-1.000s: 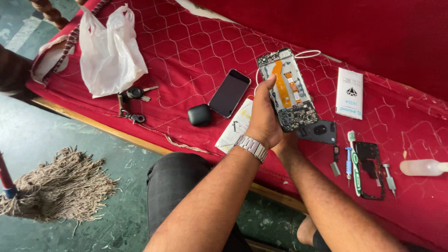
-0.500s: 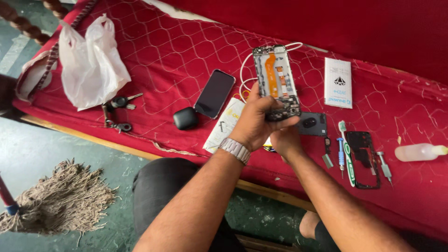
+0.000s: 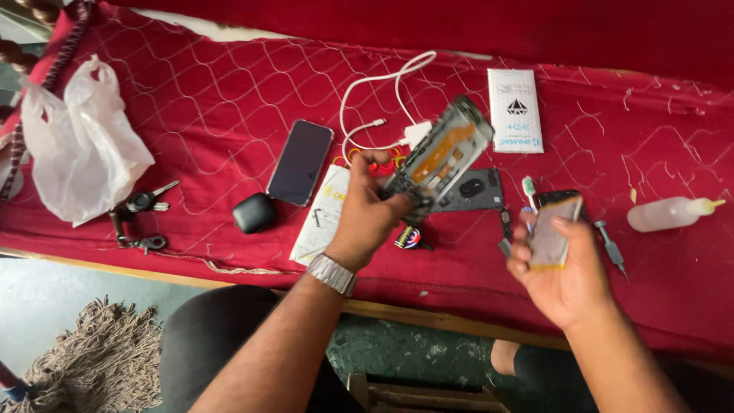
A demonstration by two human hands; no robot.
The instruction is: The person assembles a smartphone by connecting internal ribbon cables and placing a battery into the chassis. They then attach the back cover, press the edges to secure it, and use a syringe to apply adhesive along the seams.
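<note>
Since half a second ago my right hand (image 3: 562, 268) has left the opened phone (image 3: 440, 157) and now clamps its fingers on a flat battery (image 3: 552, 237); my left hand (image 3: 367, 218) grips the phone tilted above the red bed (image 3: 229, 99), baring its inside.

A red quilted cover (image 3: 191, 99) with pale diamond stitching lay over a long bench or cot that ran left to right across the scene, its wooden edge (image 3: 428, 317) showing along the near side. Below it the floor (image 3: 46, 306) was grey-green and worn. A stringy mop head (image 3: 84, 359) rested at near left. A turned wooden post (image 3: 19, 53) stood at far left. Daylight was soft and even.
</note>
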